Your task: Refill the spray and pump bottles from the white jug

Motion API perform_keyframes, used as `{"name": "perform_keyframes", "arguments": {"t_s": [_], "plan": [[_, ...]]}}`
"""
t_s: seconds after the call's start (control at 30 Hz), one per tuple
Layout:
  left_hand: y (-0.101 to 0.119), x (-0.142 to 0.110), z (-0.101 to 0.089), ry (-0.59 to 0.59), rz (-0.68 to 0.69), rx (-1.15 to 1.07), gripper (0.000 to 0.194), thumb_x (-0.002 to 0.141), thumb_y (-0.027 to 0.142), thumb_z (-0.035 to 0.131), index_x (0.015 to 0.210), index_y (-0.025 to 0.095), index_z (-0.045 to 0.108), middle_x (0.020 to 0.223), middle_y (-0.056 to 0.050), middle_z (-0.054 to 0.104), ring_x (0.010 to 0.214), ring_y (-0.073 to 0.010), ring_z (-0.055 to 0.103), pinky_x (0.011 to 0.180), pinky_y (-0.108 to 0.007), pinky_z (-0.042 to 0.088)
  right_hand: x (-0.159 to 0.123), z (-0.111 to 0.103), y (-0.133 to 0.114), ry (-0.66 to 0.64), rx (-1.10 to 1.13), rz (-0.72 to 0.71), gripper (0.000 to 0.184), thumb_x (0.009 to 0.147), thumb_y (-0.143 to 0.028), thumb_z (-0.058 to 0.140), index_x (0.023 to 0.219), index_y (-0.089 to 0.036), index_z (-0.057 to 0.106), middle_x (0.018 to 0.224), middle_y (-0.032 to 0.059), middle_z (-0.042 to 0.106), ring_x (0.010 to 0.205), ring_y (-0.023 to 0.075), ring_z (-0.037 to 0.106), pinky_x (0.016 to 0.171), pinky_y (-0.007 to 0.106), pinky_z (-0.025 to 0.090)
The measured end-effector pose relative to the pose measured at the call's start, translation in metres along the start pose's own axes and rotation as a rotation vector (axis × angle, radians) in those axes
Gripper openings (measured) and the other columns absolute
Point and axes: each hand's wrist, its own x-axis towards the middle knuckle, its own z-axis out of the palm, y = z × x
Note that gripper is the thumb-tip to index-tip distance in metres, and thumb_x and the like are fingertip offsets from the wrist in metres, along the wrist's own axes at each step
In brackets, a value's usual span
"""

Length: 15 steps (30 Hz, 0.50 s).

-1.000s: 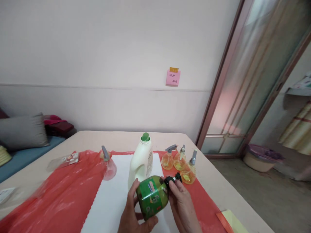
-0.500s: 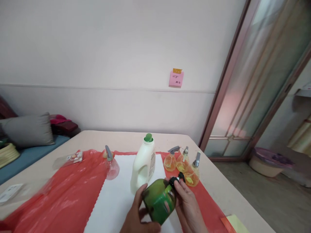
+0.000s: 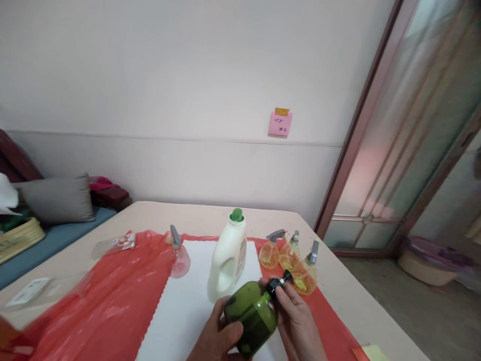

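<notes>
A round dark green bottle (image 3: 252,315) lies tilted in my left hand (image 3: 220,336), whose fingers wrap its body from below. My right hand (image 3: 295,321) pinches the bottle's black pump cap (image 3: 277,284) at the neck. Just behind stands a white jug (image 3: 227,259) with an open green spout, on a white sheet (image 3: 180,311).
Three small yellow spray bottles (image 3: 289,260) stand to the right on a red plastic sheet (image 3: 97,306). A pink spray bottle (image 3: 179,259) stands at the left. The beige table (image 3: 158,215) ends at the right near a sliding door (image 3: 406,150). A sofa with a grey cushion (image 3: 56,198) lies left.
The green bottle has turned in my hands, so its printed label no longer faces me. The camera has panned slightly right.
</notes>
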Motion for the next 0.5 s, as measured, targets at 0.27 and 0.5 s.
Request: {"name": "perform_keyframes", "arguments": {"t_s": [0.27, 0.5], "plan": [[-0.02, 0.01, -0.013, 0.361, 0.346, 0.663, 0.095, 0.043, 0.018, 0.085, 0.132, 0.022, 0.054, 0.137, -0.014, 0.057, 0.129, -0.0387, 0.048, 0.11, -0.045, 0.034, -0.015, 0.02, 0.021, -0.104, -0.375, -0.081, 0.045, 0.058, -0.048, 0.086, 0.091, -0.021, 0.074, 0.087, 0.0079, 0.075, 0.087, 0.0277, 0.068, 0.08, 0.036, 0.053], [0.016, 0.014, -0.036, 0.648, 0.456, 0.9, 0.066, 0.048, 0.027, 0.084, 0.111, 0.021, 0.065, 0.106, -0.013, 0.066, 0.105, -0.0407, 0.058, 0.098, -0.049, 0.041, -0.018, 0.033, 0.058, -0.124, -0.536, -0.277, 0.057, 0.065, -0.047, 0.081, 0.117, -0.03, 0.068, 0.123, 0.0078, 0.068, 0.114, 0.0291, 0.062, 0.099, 0.04, 0.047]]}}
